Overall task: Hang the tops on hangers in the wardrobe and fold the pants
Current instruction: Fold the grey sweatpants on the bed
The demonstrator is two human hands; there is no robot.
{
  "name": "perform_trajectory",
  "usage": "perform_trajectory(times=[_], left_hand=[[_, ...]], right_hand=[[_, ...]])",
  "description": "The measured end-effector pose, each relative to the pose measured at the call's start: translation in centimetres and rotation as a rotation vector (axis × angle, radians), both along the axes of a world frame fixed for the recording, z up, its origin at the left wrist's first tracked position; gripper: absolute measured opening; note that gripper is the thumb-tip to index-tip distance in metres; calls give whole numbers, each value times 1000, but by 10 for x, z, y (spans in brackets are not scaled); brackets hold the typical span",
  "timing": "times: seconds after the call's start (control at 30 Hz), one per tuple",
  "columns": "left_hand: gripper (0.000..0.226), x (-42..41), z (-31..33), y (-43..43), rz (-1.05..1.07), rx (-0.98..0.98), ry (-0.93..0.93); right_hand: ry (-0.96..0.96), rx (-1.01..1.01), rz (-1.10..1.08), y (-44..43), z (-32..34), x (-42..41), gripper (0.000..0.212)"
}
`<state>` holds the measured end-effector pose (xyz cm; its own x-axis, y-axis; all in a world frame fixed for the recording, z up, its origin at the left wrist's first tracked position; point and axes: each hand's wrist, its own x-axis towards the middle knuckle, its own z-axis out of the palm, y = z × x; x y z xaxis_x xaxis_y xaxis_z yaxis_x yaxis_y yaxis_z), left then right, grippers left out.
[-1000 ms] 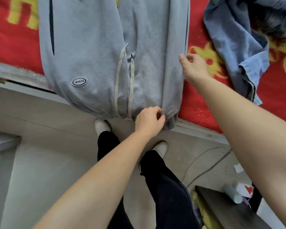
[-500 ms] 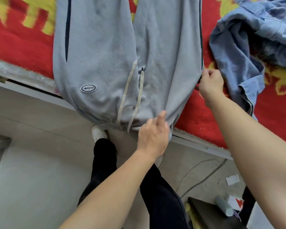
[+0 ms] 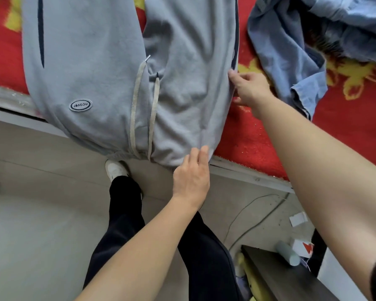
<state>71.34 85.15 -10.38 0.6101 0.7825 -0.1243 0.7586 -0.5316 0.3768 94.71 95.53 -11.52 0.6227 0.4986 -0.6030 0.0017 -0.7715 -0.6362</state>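
Grey pants [image 3: 109, 68] spread flat on the red bed [image 3: 258, 135], waistband over its edge, unfolded; left hand [image 3: 191, 177] flat-fingered at waistband; right hand [image 3: 251, 89] pinching side seam; blue top [image 3: 291, 48] beside, unhung.

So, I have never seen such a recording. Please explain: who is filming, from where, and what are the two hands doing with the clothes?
No machine here: a person wears a camera on the head, looking down, so you see their own arms, black trousers and shoes. On a red blanket lie grey pants, waistband hanging over the edge, with a blue shirt crumpled beside them. The left hand touches the waistband with flat fingers. The right hand is at the pants' side seam; whether it pinches the cloth, I cannot tell.
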Motion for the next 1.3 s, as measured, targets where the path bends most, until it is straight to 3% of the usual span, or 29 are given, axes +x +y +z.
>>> perform_trajectory(times=[0.13,0.27,0.43,0.53,0.63,0.73,0.8,1.03,1.17,1.3], left_hand=[[38,9,-4,-11,-133,-100,142],[30,19,-22,3,-37,-318,176],[18,17,-19,7,336,-551,-2],[5,7,-4,20,513,-525,-77],[14,-13,15,49,613,-457,-163],[17,-48,39,89,629,-377,-285],[32,-77,53,115,625,-338,-304],[38,-214,51,188,731,-443,-380],[45,-266,24,220,824,-514,-200],[35,-278,-11,234,786,-688,-50]], right_hand=[[-269,-160,192,-13,-7,26,29],[-258,-235,168,-10,-8,30,30],[-140,-94,48,-24,-3,32,30],[-21,35,-61,-24,11,18,24],[28,175,-135,5,36,-9,22],[-144,282,-12,53,67,-51,24],[-224,372,70,87,84,-87,17],[-240,426,490,186,96,-220,22],[-276,357,728,225,70,-278,25],[-386,131,965,242,27,-301,30]])
